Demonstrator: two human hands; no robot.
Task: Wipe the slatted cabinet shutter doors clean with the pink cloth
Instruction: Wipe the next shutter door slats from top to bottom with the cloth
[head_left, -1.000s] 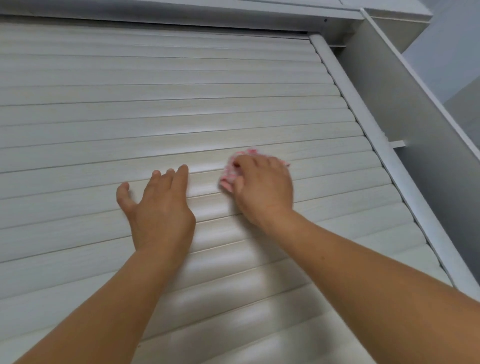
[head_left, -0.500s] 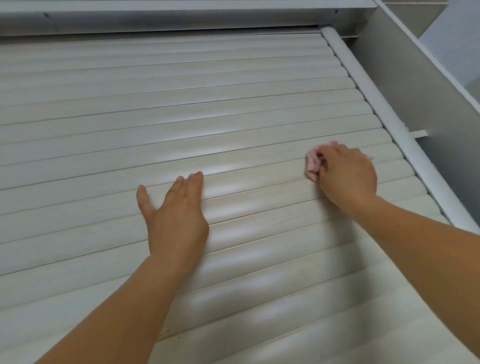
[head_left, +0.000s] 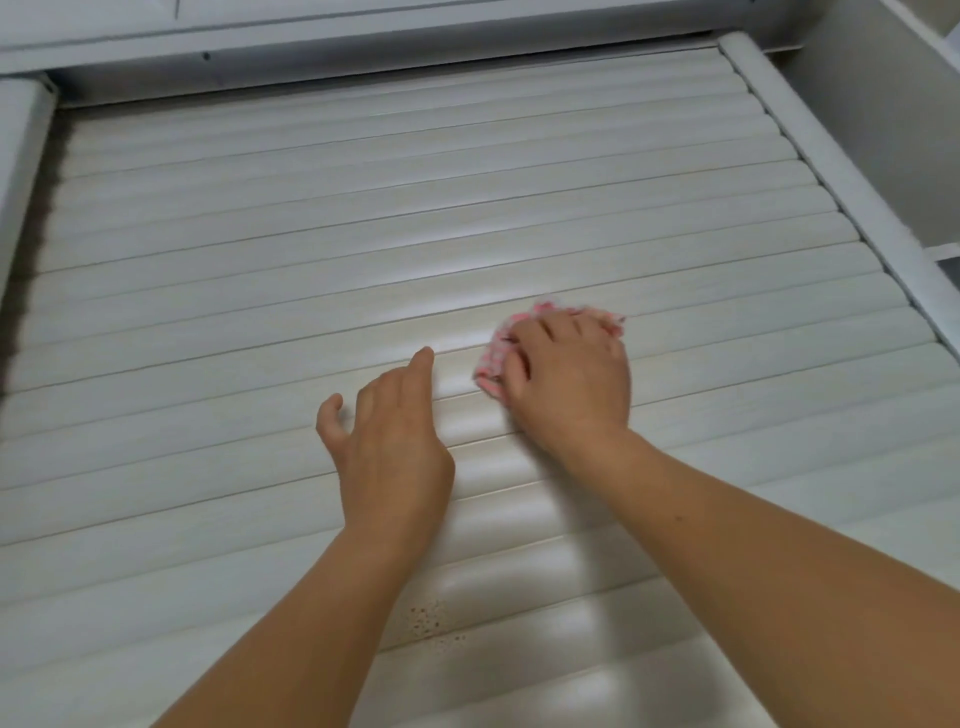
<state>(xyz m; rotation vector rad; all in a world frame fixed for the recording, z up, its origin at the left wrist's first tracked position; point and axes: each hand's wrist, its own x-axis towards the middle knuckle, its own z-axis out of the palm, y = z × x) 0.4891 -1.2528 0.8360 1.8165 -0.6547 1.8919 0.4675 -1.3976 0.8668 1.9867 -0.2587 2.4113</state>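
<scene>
White slats of the shutter door (head_left: 363, 249) fill the view, and the pink cloth (head_left: 498, 353) sits bunched right of centre under the right hand (head_left: 569, 376), whose fingers curl over it. Just beside it, the left hand (head_left: 389, 441) rests with fingers loosely extended, holding nothing. Bare slats run wide to the left frame rail (head_left: 18, 171) and the right frame rail (head_left: 841, 171); brown specks (head_left: 428, 618) dot a lower slat.

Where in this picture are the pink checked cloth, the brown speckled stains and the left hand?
pink checked cloth (head_left: 493, 358): head view, on the bunched edge left of the right hand.
brown speckled stains (head_left: 428, 621): head view, middle of the cluster.
left hand (head_left: 392, 441): head view, back of hand.
</scene>
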